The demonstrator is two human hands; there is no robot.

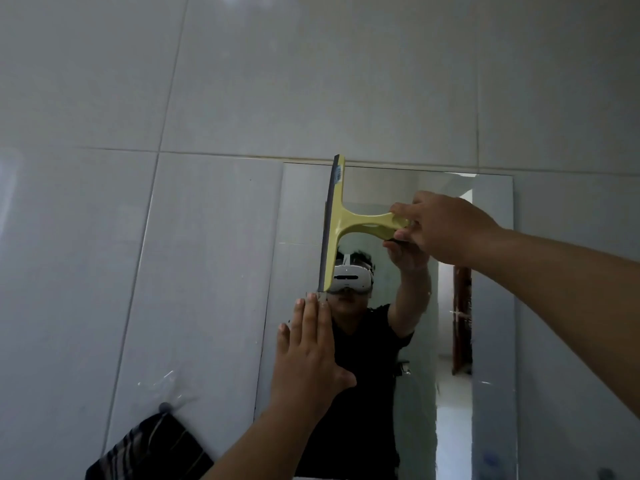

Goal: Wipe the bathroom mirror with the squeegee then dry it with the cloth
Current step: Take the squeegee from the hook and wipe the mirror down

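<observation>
A frameless mirror (491, 306) hangs on the tiled wall. My right hand (440, 226) grips the handle of a yellow squeegee (349, 220). Its dark rubber blade stands vertical against the glass, from the mirror's top edge down, in the left part of the mirror. My left hand (311, 351) lies flat with fingers spread on the mirror's lower left area, just below the blade's lower end. A dark striped cloth (152, 448) hangs from a hook on the wall, left of the mirror at the bottom.
Large grey wall tiles (207, 98) surround the mirror. The mirror reflects a person in a dark shirt and a doorway behind. A small hook (163, 407) holds the cloth.
</observation>
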